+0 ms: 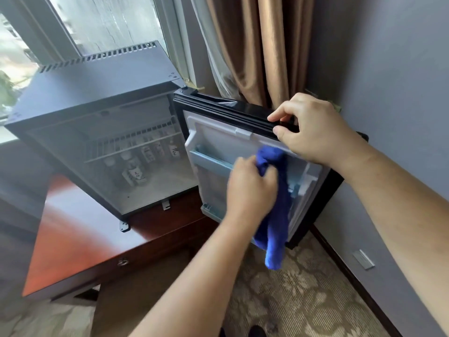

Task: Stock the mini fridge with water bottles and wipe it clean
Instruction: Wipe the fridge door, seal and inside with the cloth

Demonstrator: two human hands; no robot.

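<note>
- We see a mini fridge (97, 98) sitting on a red-brown wooden desk (73, 244), with its door (218, 132) swung wide open to the right.
- Our right hand (313, 127) holds the top edge of the door. The fingers are curled over the dark rim, and the thumb presses on the inner side of the rim, so the rim is pinched between them.
- Our left hand (250, 188) grips a blue cloth (274, 210). The fingers are closed tight around the upper part of it.
- The top of the cloth is bunched up against the white inside of the door, next to the door shelf (209, 161). The rest of the cloth hangs down in front of the door, past its bottom edge.
- Inside the fridge, water bottles (145, 156) stand in a row under a white wire rack (131, 144). One bottle (133, 176) sits in front of the row. They look blurry, so we cannot count them.
- Behind the fridge is a window (104, 23), and a brown curtain (262, 45) hangs just behind the door.
- The floor has a patterned carpet (291, 300).
</note>
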